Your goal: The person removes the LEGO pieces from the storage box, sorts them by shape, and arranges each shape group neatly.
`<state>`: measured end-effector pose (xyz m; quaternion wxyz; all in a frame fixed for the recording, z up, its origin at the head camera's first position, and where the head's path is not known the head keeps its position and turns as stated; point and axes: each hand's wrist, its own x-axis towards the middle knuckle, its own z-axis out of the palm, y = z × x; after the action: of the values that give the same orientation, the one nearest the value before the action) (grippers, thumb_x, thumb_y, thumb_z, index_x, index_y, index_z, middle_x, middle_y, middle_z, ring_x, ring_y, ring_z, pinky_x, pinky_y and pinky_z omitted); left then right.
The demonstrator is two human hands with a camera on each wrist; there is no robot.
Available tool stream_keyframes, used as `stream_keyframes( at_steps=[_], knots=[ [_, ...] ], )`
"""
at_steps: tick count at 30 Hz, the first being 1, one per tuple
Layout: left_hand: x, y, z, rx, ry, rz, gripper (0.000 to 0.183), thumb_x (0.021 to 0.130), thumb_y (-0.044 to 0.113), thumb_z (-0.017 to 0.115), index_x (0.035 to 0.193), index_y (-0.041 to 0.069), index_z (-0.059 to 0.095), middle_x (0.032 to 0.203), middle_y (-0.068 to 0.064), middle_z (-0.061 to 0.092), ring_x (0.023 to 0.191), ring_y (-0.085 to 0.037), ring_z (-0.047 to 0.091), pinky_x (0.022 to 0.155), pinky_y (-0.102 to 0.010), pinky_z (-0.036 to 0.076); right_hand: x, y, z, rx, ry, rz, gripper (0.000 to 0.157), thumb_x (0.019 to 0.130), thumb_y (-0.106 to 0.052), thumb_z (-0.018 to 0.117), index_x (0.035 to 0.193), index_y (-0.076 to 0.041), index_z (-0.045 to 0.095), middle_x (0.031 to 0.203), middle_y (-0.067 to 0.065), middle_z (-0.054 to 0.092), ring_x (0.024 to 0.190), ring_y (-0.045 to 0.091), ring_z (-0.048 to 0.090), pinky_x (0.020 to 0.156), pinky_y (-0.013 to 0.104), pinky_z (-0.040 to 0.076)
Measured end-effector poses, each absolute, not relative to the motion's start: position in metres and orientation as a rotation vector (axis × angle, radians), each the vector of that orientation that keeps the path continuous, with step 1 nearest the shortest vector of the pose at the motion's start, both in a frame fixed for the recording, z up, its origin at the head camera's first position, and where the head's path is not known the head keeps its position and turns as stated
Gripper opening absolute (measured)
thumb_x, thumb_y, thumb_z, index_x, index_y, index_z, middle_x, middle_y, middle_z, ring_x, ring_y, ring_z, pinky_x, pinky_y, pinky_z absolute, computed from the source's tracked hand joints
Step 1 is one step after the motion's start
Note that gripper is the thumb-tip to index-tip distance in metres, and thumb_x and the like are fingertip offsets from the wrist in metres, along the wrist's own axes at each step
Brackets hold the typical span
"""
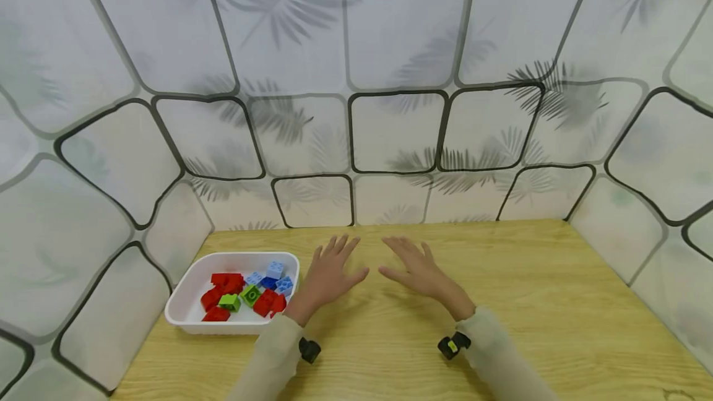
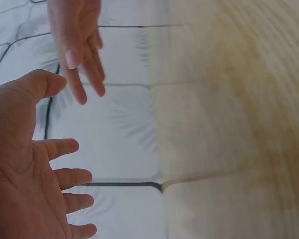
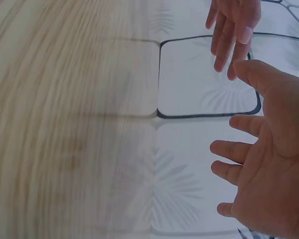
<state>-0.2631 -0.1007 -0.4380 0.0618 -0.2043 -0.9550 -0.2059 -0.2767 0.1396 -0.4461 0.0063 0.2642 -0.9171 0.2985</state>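
Note:
My left hand (image 1: 327, 274) hovers over the table just right of a white tray, its fingers spread and nothing in its grasp. Facing it across a small gap, my right hand (image 1: 420, 272) is also spread and holds nothing. Both palms show bare in the wrist views, the left palm (image 2: 20, 169) and the right palm (image 3: 276, 169). The white tray (image 1: 186, 320) stands at the table's left, partly behind my left wrist. In it lie red bricks (image 1: 227, 281), green bricks (image 1: 250, 294), light blue bricks (image 1: 275, 270) and a dark blue brick (image 1: 269, 283).
The light wooden table (image 1: 535, 302) runs back to a patterned cloth wall (image 1: 398, 132), which also encloses the left and right sides. A dark wrist camera sits under each cuff, the left camera (image 1: 309, 349) and the right camera (image 1: 453, 345).

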Motion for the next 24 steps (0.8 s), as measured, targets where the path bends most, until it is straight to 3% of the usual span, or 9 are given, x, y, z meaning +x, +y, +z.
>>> stream_keyframes(
  at_steps=[5, 10, 13, 19, 24],
  knots=[
    [-0.256, -0.124, -0.421, -0.59, -2.838, -0.772, 0.069, 0.099, 0.044, 0.062, 0.157, 0.014, 0.039, 0.161, -0.021, 0.036, 0.152, -0.046, 0.027, 0.118, -0.071, 0.021, -0.277, 0.122, -0.442, 0.877, -2.765, 1.065, 0.066, 0.103, -0.039, 0.06, 0.158, -0.011, 0.036, 0.161, 0.016, 0.039, 0.15, 0.04, 0.034, 0.117, 0.075, 0.014],
    [-0.251, -0.161, -0.405, -0.559, -2.811, -0.885, 0.068, 0.1, 0.035, 0.065, 0.157, 0.01, 0.038, 0.162, -0.022, 0.035, 0.148, -0.046, 0.034, 0.115, -0.067, 0.031, -0.275, 0.097, -0.436, 0.922, -2.702, 1.363, 0.064, 0.103, -0.033, 0.06, 0.158, -0.011, 0.035, 0.162, 0.016, 0.038, 0.149, 0.04, 0.036, 0.116, 0.065, 0.032],
    [-0.246, -0.191, -0.396, -0.493, -2.824, -1.018, 0.068, 0.101, 0.033, 0.064, 0.158, 0.01, 0.036, 0.163, -0.021, 0.034, 0.148, -0.045, 0.034, 0.114, -0.066, 0.034, -0.272, 0.081, -0.434, 0.935, -2.665, 1.539, 0.062, 0.104, -0.031, 0.059, 0.158, -0.012, 0.036, 0.158, 0.018, 0.043, 0.145, 0.042, 0.04, 0.113, 0.065, 0.036],
    [-0.233, -0.256, -0.381, -0.212, -2.861, -1.153, 0.069, 0.104, 0.038, 0.058, 0.159, 0.007, 0.031, 0.162, -0.025, 0.032, 0.146, -0.049, 0.034, 0.112, -0.068, 0.034, -0.266, 0.051, -0.433, 0.958, -2.64, 1.767, 0.057, 0.105, -0.026, 0.058, 0.156, -0.011, 0.039, 0.146, 0.018, 0.054, 0.134, 0.039, 0.052, 0.108, 0.055, 0.046],
    [-0.224, -0.306, -0.38, 0.11, -2.862, -1.263, 0.066, 0.108, 0.032, 0.049, 0.159, 0.0, 0.024, 0.163, -0.031, 0.022, 0.148, -0.053, 0.022, 0.116, -0.07, 0.026, -0.262, 0.03, -0.439, 0.967, -2.58, 2.022, 0.052, 0.104, -0.017, 0.058, 0.152, -0.003, 0.043, 0.134, 0.027, 0.059, 0.122, 0.035, 0.062, 0.102, 0.047, 0.053]
  ],
)
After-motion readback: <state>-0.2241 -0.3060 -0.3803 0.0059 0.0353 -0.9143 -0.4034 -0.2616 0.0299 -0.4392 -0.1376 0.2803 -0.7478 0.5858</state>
